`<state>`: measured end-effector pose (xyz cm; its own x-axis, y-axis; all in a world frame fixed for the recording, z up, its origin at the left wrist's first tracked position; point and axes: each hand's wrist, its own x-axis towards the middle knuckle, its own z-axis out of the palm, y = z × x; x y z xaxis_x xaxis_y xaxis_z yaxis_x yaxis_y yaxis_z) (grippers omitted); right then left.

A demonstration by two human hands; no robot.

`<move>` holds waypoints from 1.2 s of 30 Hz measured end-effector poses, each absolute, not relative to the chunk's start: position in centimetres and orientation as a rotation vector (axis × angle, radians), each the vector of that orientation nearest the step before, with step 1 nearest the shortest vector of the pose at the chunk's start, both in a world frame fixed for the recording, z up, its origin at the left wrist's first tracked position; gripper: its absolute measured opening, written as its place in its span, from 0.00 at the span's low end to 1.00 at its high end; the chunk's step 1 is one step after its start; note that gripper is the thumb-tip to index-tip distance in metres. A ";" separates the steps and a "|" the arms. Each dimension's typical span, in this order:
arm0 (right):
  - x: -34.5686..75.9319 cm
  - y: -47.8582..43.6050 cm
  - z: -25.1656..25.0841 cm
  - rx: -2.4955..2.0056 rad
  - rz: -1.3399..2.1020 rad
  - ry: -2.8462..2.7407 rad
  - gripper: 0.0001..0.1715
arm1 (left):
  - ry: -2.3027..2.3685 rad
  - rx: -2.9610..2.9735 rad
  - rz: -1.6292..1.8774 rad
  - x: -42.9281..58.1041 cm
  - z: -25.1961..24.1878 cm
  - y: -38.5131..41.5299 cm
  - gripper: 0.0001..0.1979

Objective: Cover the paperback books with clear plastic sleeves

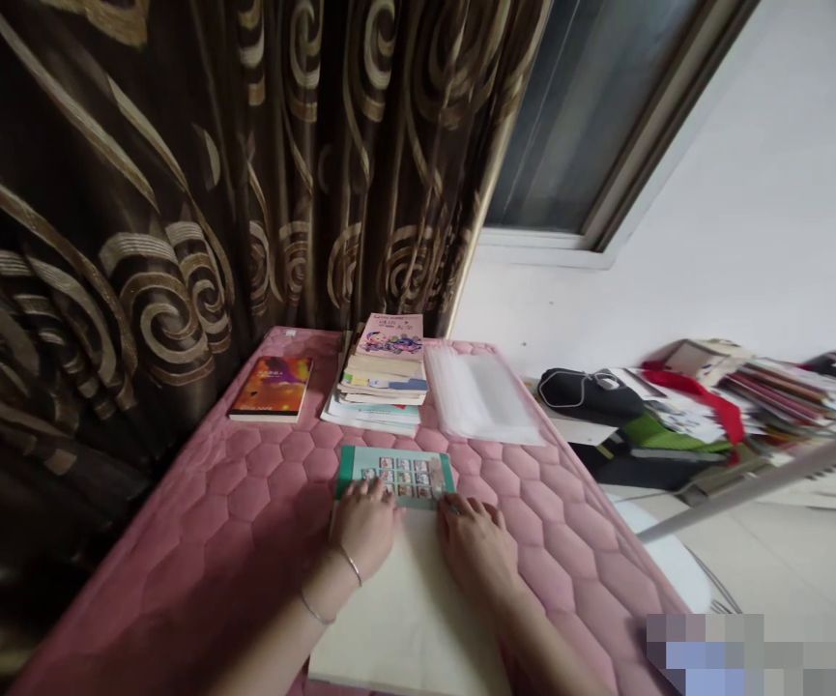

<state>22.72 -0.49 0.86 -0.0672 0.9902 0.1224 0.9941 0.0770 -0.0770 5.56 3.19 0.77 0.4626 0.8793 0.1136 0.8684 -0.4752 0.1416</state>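
Note:
A green-edged book [404, 466] with rows of small pictures on its pale cover lies on the pink quilted surface. Below it, toward me, extends a broad cream sheet [407, 604]; whether it is joined to the book I cannot tell. My left hand [366, 527], with thin bracelets at the wrist, rests with fingers spread on the cover's lower left. My right hand [476, 541] lies at the book's lower right corner and the sheet's edge, its fingers apart and its thumb side touching the cover.
Farther back stand a stack of books [383, 382], an orange-and-purple book [271, 390] at the left and a pile of clear plastic covers [482, 394] at the right. A patterned curtain [302, 193] hangs behind. Papers and bags [591, 396] crowd a lower surface on the right.

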 end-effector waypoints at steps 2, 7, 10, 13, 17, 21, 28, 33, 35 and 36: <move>22.5 -0.2 0.9 -2.054 -0.032 -2.222 0.20 | 1.587 2.634 0.225 5.9 1.1 4.8 0.15; 22.2 0.2 1.0 -2.096 -0.045 -2.246 0.21 | 1.688 2.678 0.359 6.0 -0.3 7.3 0.18; 21.7 0.4 1.5 -2.133 -0.030 -2.254 0.21 | 1.667 2.669 0.333 5.4 -1.7 7.6 0.23; 20.1 1.8 1.8 -2.132 -0.056 -2.183 0.22 | 1.686 2.628 0.284 5.2 -2.3 7.6 0.24; 17.1 5.1 1.1 -1.764 0.209 -2.292 0.31 | 1.664 2.620 0.219 5.1 -2.1 7.7 0.26; 16.4 7.2 -0.3 -1.669 0.458 -2.352 0.37 | 1.630 2.605 0.186 4.9 -1.8 7.6 0.28; 19.4 6.3 -1.4 -1.948 0.272 -2.243 0.43 | 1.813 2.531 0.326 5.0 -1.4 7.4 0.27; 20.6 6.1 -1.3 -2.133 0.267 -2.132 0.44 | 2.003 2.431 0.289 4.2 -0.6 7.1 0.29; 20.9 6.0 -1.3 -2.197 0.258 -2.097 0.45 | 2.029 2.413 0.282 3.8 -0.6 7.1 0.28; 21.0 6.0 -1.2 -2.228 0.251 -2.082 0.45 | 2.032 2.409 0.282 3.6 -0.6 7.2 0.28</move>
